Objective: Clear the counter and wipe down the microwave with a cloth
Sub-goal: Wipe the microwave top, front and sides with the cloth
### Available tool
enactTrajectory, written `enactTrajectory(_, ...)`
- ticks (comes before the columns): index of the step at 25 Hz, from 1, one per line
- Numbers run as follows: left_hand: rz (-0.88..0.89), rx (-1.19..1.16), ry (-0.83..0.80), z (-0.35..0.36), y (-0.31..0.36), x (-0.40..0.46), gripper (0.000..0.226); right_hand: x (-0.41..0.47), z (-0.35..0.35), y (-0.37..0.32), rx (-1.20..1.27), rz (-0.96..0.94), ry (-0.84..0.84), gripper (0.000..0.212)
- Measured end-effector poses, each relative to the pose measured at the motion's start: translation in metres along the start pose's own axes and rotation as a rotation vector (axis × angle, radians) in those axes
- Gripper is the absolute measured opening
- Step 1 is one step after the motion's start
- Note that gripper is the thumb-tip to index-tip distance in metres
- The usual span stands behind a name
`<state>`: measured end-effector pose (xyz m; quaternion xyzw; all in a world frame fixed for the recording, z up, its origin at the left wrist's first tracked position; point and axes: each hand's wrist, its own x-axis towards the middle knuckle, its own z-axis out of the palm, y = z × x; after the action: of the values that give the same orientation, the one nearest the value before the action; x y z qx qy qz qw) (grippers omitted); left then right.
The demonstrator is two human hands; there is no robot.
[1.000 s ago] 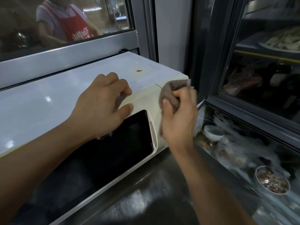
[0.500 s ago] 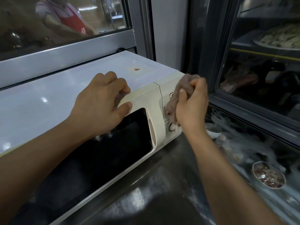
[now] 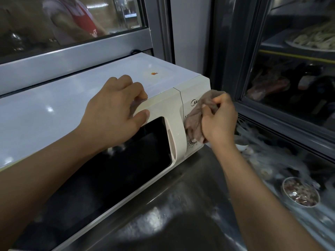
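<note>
Nearest me the steel worktop [image 3: 181, 211] runs bare and shiny beneath my forearms, and the microwave [image 3: 174, 113] sits on it with its long axis stretching from lower left to upper right across my view, its dark door window facing me and its control panel at the right end. My left hand [image 3: 116, 113] rests on the top front edge of the microwave above the door, fingers curled over onto the white top and the thumb lying along the cream door frame, bracing it rather than closing round anything. Just right of it, my right hand [image 3: 219, 122] grips a bunched brownish cloth [image 3: 195, 120], fingers and thumb curled tightly round it, and presses it against the control panel; the cloth hangs down to touch the dial near the panel's bottom and covers part of the printed logo above. Further right, beyond my right wrist, a small bowl [image 3: 300, 193] of reddish bits sits among blurred clear wrapping. Behind that stands a glass-fronted cabinet [image 3: 282, 113] with plates of food on its shelves, too dim to make out.
</note>
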<state>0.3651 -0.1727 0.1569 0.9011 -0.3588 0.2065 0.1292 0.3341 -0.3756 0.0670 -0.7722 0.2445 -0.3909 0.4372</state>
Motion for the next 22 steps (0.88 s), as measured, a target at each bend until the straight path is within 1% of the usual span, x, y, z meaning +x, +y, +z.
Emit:
enactTrajectory(2, -0.003, -0.003, 0.006, -0.001, 0.0, 0.0, 0.042, -0.023, 0.008, -0.01, -0.042, -0.17, 0.01, 0.025)
enactTrajectory(4, -0.003, -0.004, 0.01, -0.001, 0.0, -0.001, 0.043, -0.033, 0.009, -0.009, -0.049, -0.252, -0.009, 0.029)
enactTrajectory(5, -0.001, 0.001, 0.007, -0.001, 0.0, 0.0, 0.043, -0.027, 0.008, -0.006, -0.026, -0.227, -0.014, 0.028)
enactTrajectory(7, -0.001, 0.017, -0.007, 0.0, -0.001, 0.0, 0.045, -0.003, 0.002, 0.005, 0.066, -0.079, -0.029, 0.023)
enactTrajectory(10, -0.002, 0.021, -0.002, 0.0, 0.0, 0.0, 0.044, 0.029, -0.007, 0.03, 0.179, 0.111, -0.09, 0.027)
enactTrajectory(12, -0.003, 0.016, 0.004, 0.0, 0.0, 0.0, 0.043, 0.032, -0.005, 0.05, 0.202, 0.219, -0.161, 0.026)
enactTrajectory(14, -0.004, 0.018, 0.003, -0.001, 0.0, 0.0, 0.042, 0.02, 0.002, 0.063, 0.223, 0.276, -0.152, 0.021)
enactTrajectory(15, -0.004, 0.024, 0.0, -0.001, -0.001, 0.001, 0.042, 0.011, 0.005, 0.064, 0.226, 0.264, -0.106, 0.019)
enactTrajectory(17, -0.003, 0.04, -0.009, 0.0, -0.001, 0.002, 0.042, -0.012, 0.013, 0.056, 0.242, 0.181, -0.008, 0.017)
enactTrajectory(20, 0.005, 0.051, -0.009, 0.001, -0.002, 0.002, 0.042, -0.048, 0.025, 0.037, 0.311, 0.113, -0.007, 0.01)
enactTrajectory(22, 0.01, 0.047, 0.0, 0.0, -0.003, 0.001, 0.042, -0.062, 0.027, 0.028, 0.275, 0.036, 0.009, 0.008)
